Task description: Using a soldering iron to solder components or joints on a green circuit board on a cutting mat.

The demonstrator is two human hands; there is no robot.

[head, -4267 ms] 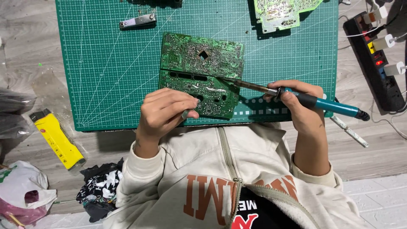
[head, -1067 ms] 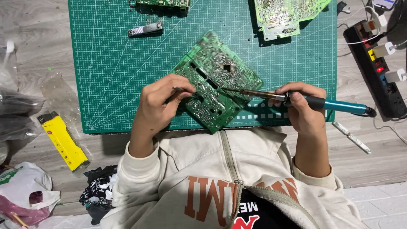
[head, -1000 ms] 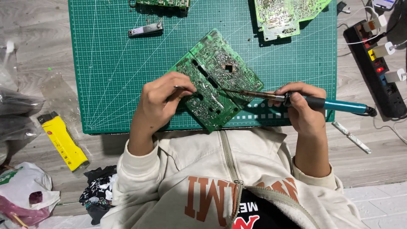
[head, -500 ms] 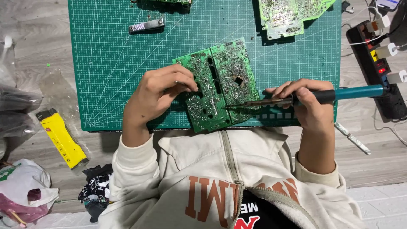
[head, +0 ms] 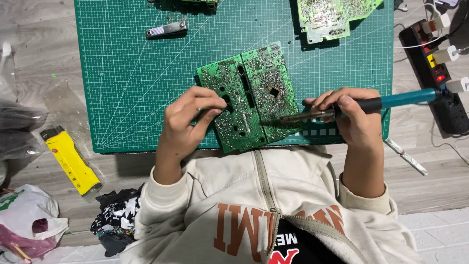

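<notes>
- The left hand [head: 183,120] rests on the left half of a green board [head: 249,95], its fingers curled, with thumb and forefinger pinched together at the board's surface; whether something tiny sits between the tips is too small to tell.
- The board lies flat on the green mat [head: 127,83], solder side up, tilted a little, just right of the left grip and just left of the right one; its near edge reaches the mat's front edge.
- The right hand [head: 354,117] is clamped around a soldering iron [head: 342,108], fingers wrapped over the black collar; the teal handle runs away to the right and the metal shaft points left.
- The iron's tip touches the lower right part of the board, close to its near edge.
- Beyond the right grip, at the mat's far edge, lies a second board [head: 327,17], pale green.
- Far to the right of that grip a power strip [head: 435,73] sits on the worktop [head: 44,58], with plugs in it.
- Beyond the left grip, up the mat, lies a small metal bar [head: 166,29].
- Well to the left of the left grip, off the mat, a yellow tool [head: 71,159] lies on the worktop; nearer the person sit a patterned rag [head: 117,220] and a white bag [head: 29,225].
</notes>
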